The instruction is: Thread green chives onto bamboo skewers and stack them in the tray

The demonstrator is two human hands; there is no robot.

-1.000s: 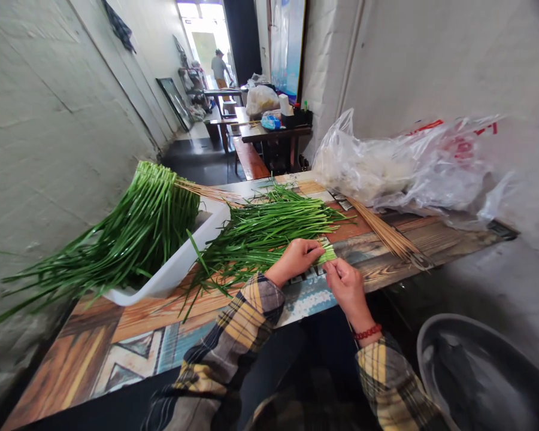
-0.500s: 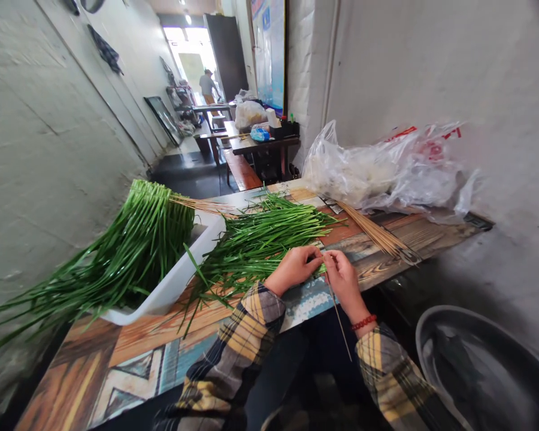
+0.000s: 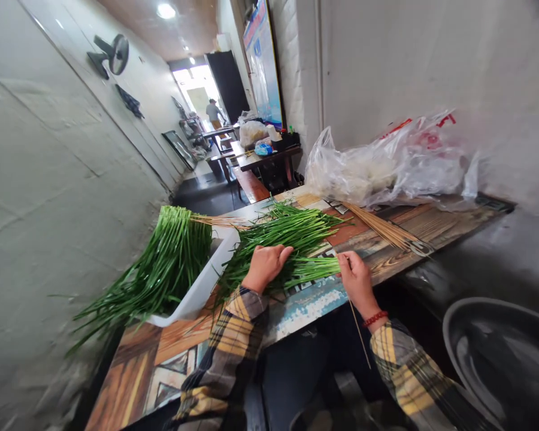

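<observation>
A person in a plaid shirt works at a patterned wooden table (image 3: pixel 388 251), the left hand (image 3: pixel 265 266) laid palm-down with fingers spread on a loose pile of green chives (image 3: pixel 291 239), gripping nothing. The right hand (image 3: pixel 357 281) is pinched shut on a thin bamboo skewer (image 3: pixel 359 335) at the cut ends of a small chive bunch (image 3: pixel 314 267); the skewer's tip is hidden behind the fingers, and whether it pierces the stems cannot be made out. Its free end slants down past the table's near edge over the lap. To the left, a white tray (image 3: pixel 197 293) overhangs the table's side, piled with skewered chives (image 3: pixel 161 269) whose blurred tips trail beyond the rim toward the wall. Behind the pile lies a sheaf of bare skewers (image 3: pixel 381 227), just in front of a crumpled plastic bag (image 3: pixel 386 167) whose contents are too hazy to identify. A dark basin (image 3: pixel 503 353) sits low at right, cut off by the frame. Bare tabletop lies open to the right of the right hand and toward the near left corner. A distant person (image 3: pixel 213 112) stands in the doorway.
</observation>
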